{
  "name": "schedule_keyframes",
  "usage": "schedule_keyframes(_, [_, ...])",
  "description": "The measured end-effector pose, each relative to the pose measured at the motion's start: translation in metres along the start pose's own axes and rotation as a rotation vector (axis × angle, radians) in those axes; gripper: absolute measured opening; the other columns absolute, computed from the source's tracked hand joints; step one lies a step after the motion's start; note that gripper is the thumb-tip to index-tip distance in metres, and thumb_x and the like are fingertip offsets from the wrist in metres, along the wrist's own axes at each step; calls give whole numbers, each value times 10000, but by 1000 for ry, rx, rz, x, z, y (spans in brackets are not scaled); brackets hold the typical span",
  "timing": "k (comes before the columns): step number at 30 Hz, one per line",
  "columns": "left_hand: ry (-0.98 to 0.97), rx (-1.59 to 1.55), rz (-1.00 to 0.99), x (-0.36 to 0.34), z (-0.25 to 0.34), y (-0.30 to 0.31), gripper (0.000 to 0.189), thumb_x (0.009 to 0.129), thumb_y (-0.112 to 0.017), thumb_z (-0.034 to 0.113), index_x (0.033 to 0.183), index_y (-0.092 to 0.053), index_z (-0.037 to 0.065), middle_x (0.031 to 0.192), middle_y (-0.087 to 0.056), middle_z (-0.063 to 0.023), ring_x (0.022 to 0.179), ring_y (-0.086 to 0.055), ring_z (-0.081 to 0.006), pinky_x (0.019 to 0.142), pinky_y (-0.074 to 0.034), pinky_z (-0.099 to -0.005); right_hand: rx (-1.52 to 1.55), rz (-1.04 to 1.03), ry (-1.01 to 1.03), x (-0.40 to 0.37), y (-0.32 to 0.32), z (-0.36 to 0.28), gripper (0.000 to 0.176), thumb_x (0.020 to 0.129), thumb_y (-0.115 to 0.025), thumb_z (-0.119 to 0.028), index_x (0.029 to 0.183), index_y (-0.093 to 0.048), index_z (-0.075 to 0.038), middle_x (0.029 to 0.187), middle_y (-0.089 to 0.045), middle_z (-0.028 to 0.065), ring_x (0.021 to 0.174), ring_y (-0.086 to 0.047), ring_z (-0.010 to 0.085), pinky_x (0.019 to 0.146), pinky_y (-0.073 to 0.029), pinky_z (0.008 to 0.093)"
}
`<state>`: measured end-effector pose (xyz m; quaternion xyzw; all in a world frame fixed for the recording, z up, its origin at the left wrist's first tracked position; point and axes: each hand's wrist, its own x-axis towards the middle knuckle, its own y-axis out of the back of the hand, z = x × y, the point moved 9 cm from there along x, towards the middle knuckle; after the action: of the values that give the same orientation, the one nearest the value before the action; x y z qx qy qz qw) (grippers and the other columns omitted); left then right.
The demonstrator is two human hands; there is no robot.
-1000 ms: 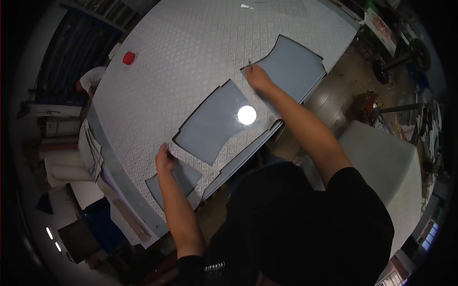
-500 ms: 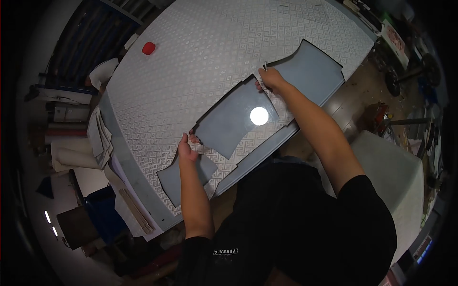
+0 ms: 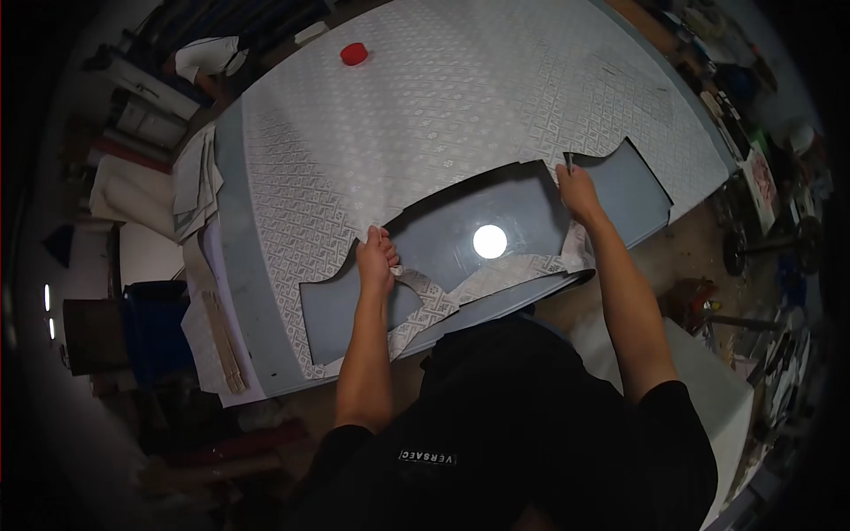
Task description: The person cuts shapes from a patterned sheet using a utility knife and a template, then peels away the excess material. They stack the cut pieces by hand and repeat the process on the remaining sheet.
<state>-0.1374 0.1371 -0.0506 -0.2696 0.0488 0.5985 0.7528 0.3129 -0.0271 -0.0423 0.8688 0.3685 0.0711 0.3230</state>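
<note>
A pale grey patterned fabric (image 3: pixel 398 124) covers the table. Along its near side are large shaped openings with dark edges, and the smooth grey-blue tabletop (image 3: pixel 434 212) shows through them. My left hand (image 3: pixel 377 258) is closed on the narrow fabric part between the left and middle openings. My right hand (image 3: pixel 577 190) grips the fabric part between the middle and right openings, with a thin upright edge showing above the fingers. Between the hands, a loose fabric strip (image 3: pixel 505 276) curves along the table's near edge, wavy and partly lifted.
A red round object (image 3: pixel 353 54) lies on the fabric at the far left. Paper sheets (image 3: pixel 197 181) hang at the table's left side, beside a fabric roll (image 3: pixel 133 196). Another person (image 3: pixel 208 60) bends down beyond the left corner. A pale covered surface (image 3: pixel 699 367) stands at the right.
The view has turned and shifted. Both hands stay closed on the fabric; the strip by the near edge now curves and lifts. A person has come into view at the far left.
</note>
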Motion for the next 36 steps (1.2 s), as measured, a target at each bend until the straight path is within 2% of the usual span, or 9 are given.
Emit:
schedule_keyframes(7, [-5,31,14,-22,13,-13,329,1083,-504,371,917,-529,87,620,-325,76,480,-265,-42,433,-201,-238,-32,-107,-55,-9,13,-6,479,1020,-502,-404,927,-639,46,835,-677,253,829,-662,450,741,-495,505])
schedule_keyframes(16, [52,53,52,-37,26,-19,327,1091,-501,340,914,-522,66,610,-298,79,473,-253,-39,434,-184,-239,-76,-105,-6,-9,19,0,427,1030,-509,-367,917,-617,31,790,-656,234,787,-653,428,718,-487,493])
schedule_keyframes(18, [44,79,67,-41,31,-22,324,1092,-500,333,914,-521,64,610,-293,75,473,-254,-41,434,-184,-241,7,-112,-13,-15,25,-10,407,1053,-526,-364,832,-562,-25,633,-546,39,573,-527,168,568,-437,382])
schedule_keyframes(19, [52,80,70,-42,32,-22,324,1092,-500,333,914,-521,64,610,-293,75,473,-254,-41,434,-184,-241,4,-116,-20,-15,27,-12,407,1053,-526,-364,832,-562,-25,633,-546,39,573,-527,168,568,-437,382])
schedule_keyframes(21, [51,77,91,-44,33,-20,326,1093,-499,333,911,-522,63,607,-295,71,470,-258,-44,433,-184,-243,-37,-151,-59,-16,27,-9,397,1028,-534,-348,893,-594,20,746,-632,194,731,-644,363,690,-488,458])
schedule_keyframes(25, [102,89,115,-48,32,-17,324,1094,-498,335,916,-526,64,607,-315,63,465,-268,-48,431,-193,-252,28,-189,-115,-16,27,-2,390,1034,-531,-336,901,-598,24,774,-642,213,748,-643,393,700,-486,469])
schedule_keyframes(27, [192,138,138,-48,19,-7,322,1093,-496,339,925,-534,67,609,-337,55,465,-290,-61,431,-208,-262,-82,-177,-105,-19,28,-5,384,1039,-527,-327,916,-602,29,823,-654,246,784,-640,438,712,-485,480])
schedule_keyframes(31, [269,156,172,-41,-16,10,315,1091,-501,345,954,-548,65,627,-365,41,478,-304,-80,445,-249,-273,-46,-192,-145,-22,8,17,370,1039,-544,-323,933,-594,28,872,-657,276,834,-634,475,725,-485,497])
schedule_keyframes(36, [334,243,208,-60,-29,6,330,1085,-515,344,1034,-587,26,697,-550,-24,545,-490,-145,518,-406,-293,-189,-166,-103,-19,0,20,344,1029,-588,-313,940,-567,18,848,-651,289,836,-632,504,705,-484,529])
